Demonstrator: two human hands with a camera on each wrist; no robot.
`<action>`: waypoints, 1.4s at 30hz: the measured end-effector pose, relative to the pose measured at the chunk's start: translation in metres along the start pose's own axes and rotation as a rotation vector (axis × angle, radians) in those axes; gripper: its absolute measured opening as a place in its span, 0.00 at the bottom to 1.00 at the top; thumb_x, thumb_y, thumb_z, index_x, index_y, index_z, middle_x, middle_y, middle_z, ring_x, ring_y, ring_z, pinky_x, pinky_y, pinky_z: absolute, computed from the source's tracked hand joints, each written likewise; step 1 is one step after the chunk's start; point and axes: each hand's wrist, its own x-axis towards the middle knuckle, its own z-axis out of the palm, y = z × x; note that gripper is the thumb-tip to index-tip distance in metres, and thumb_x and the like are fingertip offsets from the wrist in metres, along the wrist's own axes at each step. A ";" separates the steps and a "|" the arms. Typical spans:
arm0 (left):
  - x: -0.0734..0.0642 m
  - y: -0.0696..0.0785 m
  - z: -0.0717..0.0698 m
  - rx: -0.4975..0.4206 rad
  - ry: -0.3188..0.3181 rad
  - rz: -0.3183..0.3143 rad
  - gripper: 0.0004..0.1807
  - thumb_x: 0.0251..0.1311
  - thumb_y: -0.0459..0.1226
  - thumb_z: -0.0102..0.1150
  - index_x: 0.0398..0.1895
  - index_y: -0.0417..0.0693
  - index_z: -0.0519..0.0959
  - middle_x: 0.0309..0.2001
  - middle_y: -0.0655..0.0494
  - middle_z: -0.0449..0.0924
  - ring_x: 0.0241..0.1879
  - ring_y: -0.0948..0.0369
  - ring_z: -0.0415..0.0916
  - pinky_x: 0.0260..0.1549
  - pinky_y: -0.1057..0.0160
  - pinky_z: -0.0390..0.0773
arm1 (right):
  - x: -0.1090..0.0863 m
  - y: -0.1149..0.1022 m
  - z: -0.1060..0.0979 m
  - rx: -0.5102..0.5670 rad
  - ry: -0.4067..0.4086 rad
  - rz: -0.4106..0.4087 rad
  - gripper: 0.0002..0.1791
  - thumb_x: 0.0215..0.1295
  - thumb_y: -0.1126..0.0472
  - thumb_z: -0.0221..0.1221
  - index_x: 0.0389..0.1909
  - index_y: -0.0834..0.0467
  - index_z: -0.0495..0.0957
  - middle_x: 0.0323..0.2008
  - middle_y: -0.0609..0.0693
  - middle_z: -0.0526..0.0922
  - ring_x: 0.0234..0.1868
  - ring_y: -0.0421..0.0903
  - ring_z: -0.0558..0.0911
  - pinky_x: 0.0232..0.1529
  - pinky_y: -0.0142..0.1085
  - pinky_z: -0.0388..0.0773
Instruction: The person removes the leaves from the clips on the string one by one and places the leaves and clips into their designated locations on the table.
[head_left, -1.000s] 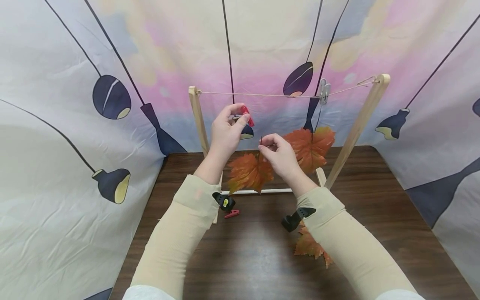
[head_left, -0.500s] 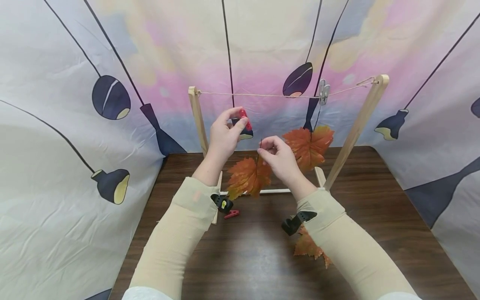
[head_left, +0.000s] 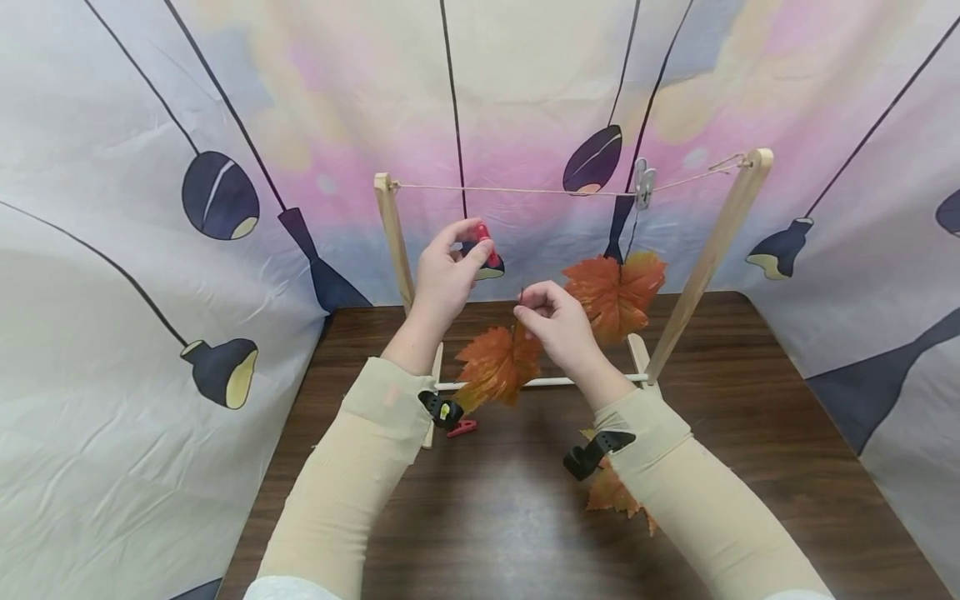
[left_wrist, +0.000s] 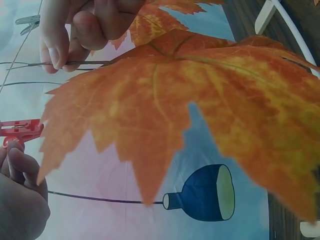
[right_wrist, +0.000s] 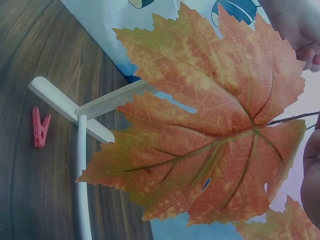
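Note:
My left hand [head_left: 444, 271] pinches a red clothespin [head_left: 486, 244] between thumb and fingers, below the string [head_left: 517, 191]. Between the thumb and fingertips of my right hand [head_left: 562, 329] is the thin dark stem of an orange maple leaf [head_left: 495, 367], which hangs downward from that grip. In the left wrist view this leaf [left_wrist: 165, 95] fills the middle, with the clothespin [left_wrist: 22, 129] at the left edge. To the right, a second leaf [head_left: 617, 292] hangs from the string by a grey clothespin [head_left: 645, 185].
The string spans two wooden posts [head_left: 708, 258] of a stand, joined low down by a white rod [head_left: 551, 382]. Another red clothespin [right_wrist: 40, 129] lies on the dark wooden table [head_left: 510, 533]. A third leaf [head_left: 617, 487] lies partly under the right forearm. Printed cloth [head_left: 525, 83] hangs behind.
Both hands have sunk slightly, carrying the clothespin and the leaf down with them. The held leaf has swung a little lower in front of the white rod.

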 end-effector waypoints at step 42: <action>-0.014 -0.025 -0.012 0.020 -0.075 -0.071 0.21 0.60 0.43 0.60 0.56 0.50 0.75 0.46 0.55 0.74 0.18 0.59 0.63 0.19 0.64 0.68 | -0.017 -0.009 -0.020 0.106 -0.007 0.019 0.08 0.63 0.68 0.58 0.40 0.66 0.72 0.32 0.50 0.75 0.21 0.42 0.72 0.24 0.32 0.71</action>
